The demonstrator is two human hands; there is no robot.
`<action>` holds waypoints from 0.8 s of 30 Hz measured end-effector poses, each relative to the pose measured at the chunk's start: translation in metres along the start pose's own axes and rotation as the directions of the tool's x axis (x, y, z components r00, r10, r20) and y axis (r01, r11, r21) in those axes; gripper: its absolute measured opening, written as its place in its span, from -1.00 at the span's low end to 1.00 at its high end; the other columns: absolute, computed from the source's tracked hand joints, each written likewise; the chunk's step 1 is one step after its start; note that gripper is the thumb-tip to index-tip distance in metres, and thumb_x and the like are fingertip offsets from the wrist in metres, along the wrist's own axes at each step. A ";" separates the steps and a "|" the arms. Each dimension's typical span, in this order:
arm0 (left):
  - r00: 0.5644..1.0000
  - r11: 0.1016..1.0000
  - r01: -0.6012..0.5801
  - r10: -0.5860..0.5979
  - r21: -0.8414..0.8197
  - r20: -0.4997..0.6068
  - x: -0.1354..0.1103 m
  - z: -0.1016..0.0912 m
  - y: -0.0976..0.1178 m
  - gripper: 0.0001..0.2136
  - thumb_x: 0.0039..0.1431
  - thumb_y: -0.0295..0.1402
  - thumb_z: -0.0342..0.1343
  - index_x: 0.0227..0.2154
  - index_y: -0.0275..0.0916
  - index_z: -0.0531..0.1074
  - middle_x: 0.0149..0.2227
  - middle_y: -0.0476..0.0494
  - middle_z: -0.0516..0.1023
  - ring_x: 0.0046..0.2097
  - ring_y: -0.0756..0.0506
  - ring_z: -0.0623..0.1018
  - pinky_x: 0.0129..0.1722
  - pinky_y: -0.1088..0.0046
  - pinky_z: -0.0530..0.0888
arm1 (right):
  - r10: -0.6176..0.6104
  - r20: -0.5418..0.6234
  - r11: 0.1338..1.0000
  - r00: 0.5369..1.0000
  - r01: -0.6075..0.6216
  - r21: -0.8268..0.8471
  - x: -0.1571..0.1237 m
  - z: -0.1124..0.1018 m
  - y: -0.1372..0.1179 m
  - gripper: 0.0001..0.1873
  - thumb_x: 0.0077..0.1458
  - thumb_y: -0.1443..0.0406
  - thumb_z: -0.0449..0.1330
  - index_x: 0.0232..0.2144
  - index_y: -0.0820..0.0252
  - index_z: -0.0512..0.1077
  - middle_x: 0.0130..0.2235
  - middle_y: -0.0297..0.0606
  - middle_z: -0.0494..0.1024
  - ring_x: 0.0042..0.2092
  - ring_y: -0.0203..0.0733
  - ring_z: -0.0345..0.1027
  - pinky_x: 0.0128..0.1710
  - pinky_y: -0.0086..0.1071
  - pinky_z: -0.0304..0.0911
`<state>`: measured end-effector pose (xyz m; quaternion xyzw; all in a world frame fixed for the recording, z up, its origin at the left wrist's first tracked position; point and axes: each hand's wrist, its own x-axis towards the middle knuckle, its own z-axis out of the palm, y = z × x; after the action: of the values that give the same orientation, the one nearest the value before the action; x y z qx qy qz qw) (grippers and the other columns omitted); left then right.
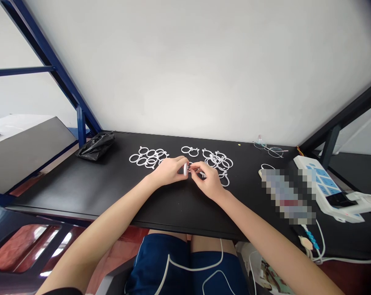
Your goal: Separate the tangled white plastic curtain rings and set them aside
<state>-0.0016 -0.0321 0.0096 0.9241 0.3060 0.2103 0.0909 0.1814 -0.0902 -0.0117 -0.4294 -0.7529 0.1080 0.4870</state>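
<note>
Over the middle of the black table, my left hand (170, 171) is closed on a white curtain ring (185, 169), seen nearly edge-on between thumb and fingers. My right hand (209, 180) pinches at the ring's right side, where its small eyelet would be; the fingertips mostly cover that spot. To the left of my left hand lies a group of white rings (141, 161) with small eyelets. Beyond my hands is a pair of rings (185, 150). Another overlapping pile of rings (225, 164) lies behind and beside my right hand, which partly hides some of them.
A black plastic bag (97, 146) lies at the back left. At the right are eyeglasses (276, 152), a blurred-out phone (288, 196) with a cable, and a white power strip (323, 184) with plugs. A white wall (204, 73) rises behind the table (71, 188).
</note>
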 end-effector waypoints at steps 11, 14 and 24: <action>0.984 0.974 0.180 -0.180 -0.136 0.013 0.004 0.009 0.000 -0.97 0.05 -0.41 0.07 -0.42 -0.21 0.39 -0.40 -0.02 0.51 -0.41 -0.02 0.46 -0.46 0.51 0.27 | 0.134 0.051 0.990 0.990 -0.135 0.031 -0.003 0.006 0.015 -0.68 0.01 0.48 0.08 -0.16 0.14 0.38 -0.25 -0.22 0.57 -0.29 -0.19 0.50 -0.38 -0.34 0.45; 0.967 0.951 0.253 -0.251 -0.178 0.035 0.004 0.014 -0.002 -0.99 0.01 -0.41 0.10 -0.46 -0.21 0.39 -0.44 -0.02 0.52 -0.42 -0.04 0.47 -0.48 0.50 0.27 | 0.175 0.029 0.984 0.984 -0.175 0.017 -0.002 0.006 0.015 -0.71 0.02 0.47 0.05 -0.19 0.16 0.38 -0.26 -0.19 0.58 -0.29 -0.17 0.50 -0.41 -0.34 0.44; 0.950 0.898 0.309 -0.310 -0.314 0.048 0.004 0.014 -0.007 -0.92 0.08 -0.36 0.05 -0.41 -0.22 0.42 -0.45 0.03 0.55 -0.49 0.02 0.45 -0.48 0.52 0.32 | 0.096 0.080 0.995 0.992 -0.098 0.017 0.000 0.002 0.007 -0.91 0.16 0.37 0.11 -0.27 0.14 0.41 -0.27 -0.24 0.55 -0.27 -0.18 0.48 -0.24 -0.27 0.46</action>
<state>0.0040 -0.0246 -0.0042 0.8366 0.4109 0.2413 0.2702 0.1835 -0.0852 -0.0165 -0.4557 -0.7485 0.1564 0.4555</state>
